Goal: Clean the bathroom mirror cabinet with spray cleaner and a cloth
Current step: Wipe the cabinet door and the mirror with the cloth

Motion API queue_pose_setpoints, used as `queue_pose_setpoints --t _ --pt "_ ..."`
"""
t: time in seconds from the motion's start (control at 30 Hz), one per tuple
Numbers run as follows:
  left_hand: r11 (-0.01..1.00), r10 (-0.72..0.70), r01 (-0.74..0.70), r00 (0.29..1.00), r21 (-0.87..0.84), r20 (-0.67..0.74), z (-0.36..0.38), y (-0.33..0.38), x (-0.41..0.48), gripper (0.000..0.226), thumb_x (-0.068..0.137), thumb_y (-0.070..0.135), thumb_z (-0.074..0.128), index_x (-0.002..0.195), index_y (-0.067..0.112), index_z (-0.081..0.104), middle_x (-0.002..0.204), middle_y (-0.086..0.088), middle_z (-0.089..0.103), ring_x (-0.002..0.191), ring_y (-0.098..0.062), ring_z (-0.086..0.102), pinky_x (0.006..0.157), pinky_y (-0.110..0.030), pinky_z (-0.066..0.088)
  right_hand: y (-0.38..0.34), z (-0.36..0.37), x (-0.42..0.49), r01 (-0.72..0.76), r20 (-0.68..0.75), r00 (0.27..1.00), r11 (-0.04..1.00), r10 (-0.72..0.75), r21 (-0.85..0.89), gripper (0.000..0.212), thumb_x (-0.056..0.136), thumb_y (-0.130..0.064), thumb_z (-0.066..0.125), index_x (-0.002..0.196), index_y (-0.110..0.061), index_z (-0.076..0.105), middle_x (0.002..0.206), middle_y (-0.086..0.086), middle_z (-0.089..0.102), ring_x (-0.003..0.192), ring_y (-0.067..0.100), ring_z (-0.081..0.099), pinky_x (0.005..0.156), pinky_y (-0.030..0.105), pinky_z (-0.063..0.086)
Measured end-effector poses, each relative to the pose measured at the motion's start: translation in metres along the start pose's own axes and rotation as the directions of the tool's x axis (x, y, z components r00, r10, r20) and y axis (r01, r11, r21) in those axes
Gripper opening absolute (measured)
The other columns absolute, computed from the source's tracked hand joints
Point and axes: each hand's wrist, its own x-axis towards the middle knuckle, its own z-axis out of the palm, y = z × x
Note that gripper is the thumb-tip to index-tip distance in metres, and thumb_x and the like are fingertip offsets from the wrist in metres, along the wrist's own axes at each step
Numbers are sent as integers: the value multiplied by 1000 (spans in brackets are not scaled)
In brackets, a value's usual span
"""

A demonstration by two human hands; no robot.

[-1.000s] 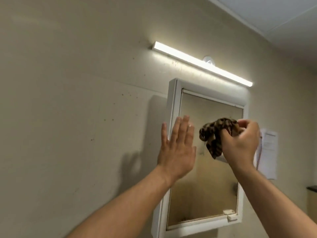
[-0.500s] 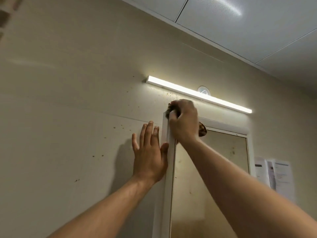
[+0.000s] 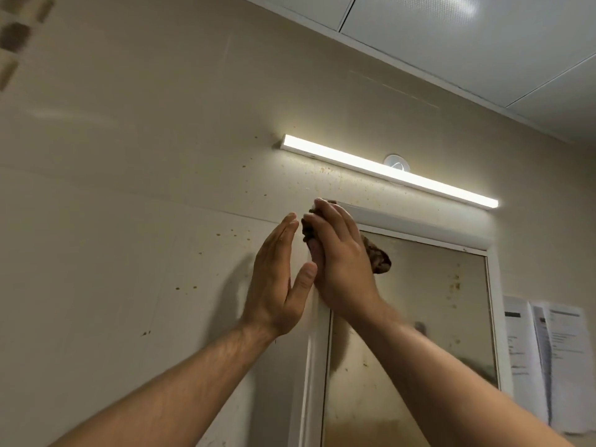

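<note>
Brown patterned cloth [image 3: 378, 259] was gripped in the right hand [image 3: 342, 262] and pressed on the mirror cabinet [image 3: 419, 224] at its upper left corner, the left hand [image 3: 276, 280] was laid flat beside it, and edge-wiping was judged under way, with firm strokes across the spotted mirror [image 3: 429, 317] needed next.

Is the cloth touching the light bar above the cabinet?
Apart. The head view shows speckled wall between the cloth, held by the right hand at the corner of the cabinet, and the light bar.
</note>
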Motion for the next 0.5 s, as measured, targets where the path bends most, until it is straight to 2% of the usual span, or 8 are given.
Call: queue_pose_setpoints --t 0.07,0.13,0.2,0.27,0.3,0.37,0.4,0.5 --pt "1000 13 -13 1000 -8 -6 -2 -1 -5 77 103 63 26 162 12 23 170 0 21 156 -14 22 124 -49 27 -5 9 -31 59 43 997 998 -59 -3 43 109 -27 41 151 -19 50 168 -1 30 159 15 9 128 46 20" --pt "998 57 -57 998 7 37 -5 -1 -19 78 104 60 26 161 7 24 170 -6 21 157 -19 22 124 -51 26 -9 13 -97 186 106 976 982 -190 43 43 110 -24 41 151 -16 51 166 2 34 159 21 15 127 48 23" --pt "979 180 -194 965 57 193 -9 0 -38 77 103 54 32 161 5 23 171 -10 17 158 -23 17 124 -56 23 -15 11 -157 249 167 951 965 -260 85 42 111 -24 41 152 -14 50 164 3 37 157 25 23 124 50 28" --pt "936 298 -345 884 73 359 -15 1 -56 77 99 46 39 160 2 23 171 -14 14 159 -27 13 124 -59 19 -12 7 -177 306 230 918 946 -322 103 41 110 -23 44 148 -11 54 161 7 43 155 26 28 122 50 30" --pt "928 312 -367 861 67 401 -19 1 -61 78 97 44 41 160 1 23 171 -15 13 159 -28 13 124 -60 18 -7 3 -173 353 249 895 929 -370 110 39 108 -19 49 145 -8 57 159 10 45 154 27 31 122 51 31" --pt "942 264 -325 874 86 409 -27 1 -66 79 97 43 42 159 -1 22 170 -18 14 159 -29 13 124 -60 17 1 -4 -155 400 280 870 913 -406 82 41 102 -11 58 142 -6 60 157 14 47 152 30 34 119 55 34" --pt "952 229 -289 890 99 393 -30 2 -64 78 98 43 41 159 -1 23 170 -18 15 159 -29 14 125 -59 16 4 -4 -144 387 269 881 920 -389 63 42 103 -11 56 145 -6 57 159 14 45 153 30 32 120 55 33" --pt "979 128 -175 925 103 357 -33 11 -67 77 100 44 39 160 -1 22 170 -19 16 159 -28 15 125 -57 16 -8 9 -158 259 200 945 966 -258 23 43 111 -23 37 150 -11 51 164 10 38 157 28 23 125 54 24"
